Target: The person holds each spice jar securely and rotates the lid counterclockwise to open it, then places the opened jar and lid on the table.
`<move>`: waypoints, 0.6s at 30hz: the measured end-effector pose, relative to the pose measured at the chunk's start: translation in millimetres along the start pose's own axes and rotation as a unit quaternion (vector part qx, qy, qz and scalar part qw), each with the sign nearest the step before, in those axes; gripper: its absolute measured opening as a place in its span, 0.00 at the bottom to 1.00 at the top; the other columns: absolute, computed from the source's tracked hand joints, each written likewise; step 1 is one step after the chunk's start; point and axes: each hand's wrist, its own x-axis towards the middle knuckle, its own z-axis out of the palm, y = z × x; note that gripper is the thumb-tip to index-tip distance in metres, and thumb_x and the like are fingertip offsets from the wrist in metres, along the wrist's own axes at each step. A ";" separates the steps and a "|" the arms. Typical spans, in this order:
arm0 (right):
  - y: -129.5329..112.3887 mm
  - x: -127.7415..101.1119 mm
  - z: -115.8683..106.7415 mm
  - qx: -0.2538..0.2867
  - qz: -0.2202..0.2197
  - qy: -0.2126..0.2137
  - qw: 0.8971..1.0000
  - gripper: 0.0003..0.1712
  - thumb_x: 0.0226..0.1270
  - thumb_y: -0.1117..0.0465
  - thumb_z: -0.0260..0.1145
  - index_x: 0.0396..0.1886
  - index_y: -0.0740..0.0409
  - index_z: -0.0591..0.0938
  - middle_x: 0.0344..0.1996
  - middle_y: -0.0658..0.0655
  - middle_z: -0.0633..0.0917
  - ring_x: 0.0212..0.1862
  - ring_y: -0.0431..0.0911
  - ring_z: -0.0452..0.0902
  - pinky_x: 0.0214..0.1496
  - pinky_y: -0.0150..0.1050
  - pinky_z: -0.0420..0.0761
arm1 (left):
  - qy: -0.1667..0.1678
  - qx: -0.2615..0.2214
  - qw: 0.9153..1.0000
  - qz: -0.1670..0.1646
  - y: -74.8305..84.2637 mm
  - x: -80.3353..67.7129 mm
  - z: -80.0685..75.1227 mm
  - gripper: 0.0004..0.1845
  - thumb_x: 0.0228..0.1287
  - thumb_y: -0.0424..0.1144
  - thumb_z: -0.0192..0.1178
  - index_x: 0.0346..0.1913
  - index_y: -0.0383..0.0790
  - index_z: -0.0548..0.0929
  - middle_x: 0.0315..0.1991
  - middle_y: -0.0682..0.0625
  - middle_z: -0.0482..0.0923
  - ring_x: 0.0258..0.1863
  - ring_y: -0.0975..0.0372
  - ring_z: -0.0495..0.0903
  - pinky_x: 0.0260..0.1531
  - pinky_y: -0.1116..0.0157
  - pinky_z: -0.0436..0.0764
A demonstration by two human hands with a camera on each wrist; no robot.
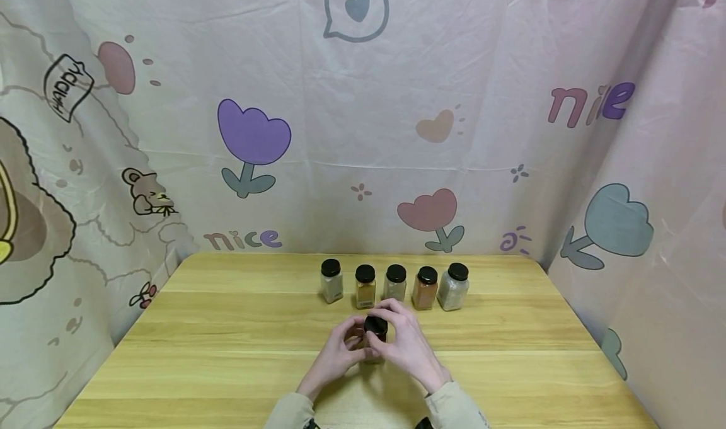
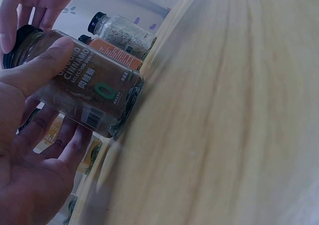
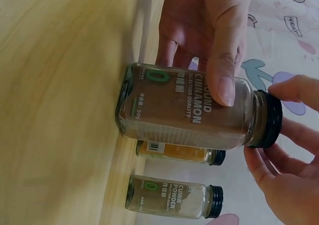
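A glass jar of ground cinnamon (image 2: 94,85) with brown powder stands upright on the table in front of me. My left hand (image 1: 336,355) grips its body, the thumb lying across the label in both wrist views. At the top, my right hand (image 1: 407,343) holds the jar's black lid (image 3: 272,119) between thumb and fingers. The lid sits on the jar's neck. In the head view the hands cover much of the glass.
Behind the hands, several black-lidded spice jars stand in a row, among them a cumin powder jar (image 3: 167,197), an orange-filled jar (image 1: 425,289) and a larger pale-filled jar (image 1: 454,288). The wooden table (image 1: 227,347) ends at a printed cloth backdrop (image 1: 351,114).
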 end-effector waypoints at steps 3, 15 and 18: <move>0.1 -0.4 0.3 0.002 0.001 -0.002 1.000 0.20 0.51 0.63 0.78 0.47 0.58 0.87 0.46 0.52 0.85 0.48 0.45 0.81 0.52 0.39 0.84 | -0.001 0.000 1.000 0.000 -0.3 0.3 0.0 0.28 0.56 0.29 0.72 0.59 0.29 0.76 0.59 0.31 0.76 0.53 0.71 0.78 0.63 0.69 0.79; -0.3 0.5 2.5 -0.013 0.017 0.027 0.999 0.21 0.47 0.61 0.83 0.43 0.57 0.88 0.40 0.51 0.84 0.43 0.43 0.80 0.45 0.33 0.83 | -0.005 -0.014 1.000 -0.007 0.6 0.5 1.4 0.30 0.56 0.33 0.74 0.61 0.31 0.76 0.61 0.33 0.76 0.55 0.71 0.79 0.63 0.71 0.79; -0.7 0.4 1.8 -0.012 0.009 0.020 1.000 0.19 0.48 0.64 0.81 0.43 0.57 0.88 0.41 0.51 0.85 0.44 0.43 0.81 0.48 0.35 0.83 | -0.003 -0.006 1.000 0.000 -0.6 0.5 0.7 0.30 0.56 0.32 0.74 0.60 0.29 0.75 0.60 0.31 0.77 0.54 0.70 0.79 0.62 0.70 0.79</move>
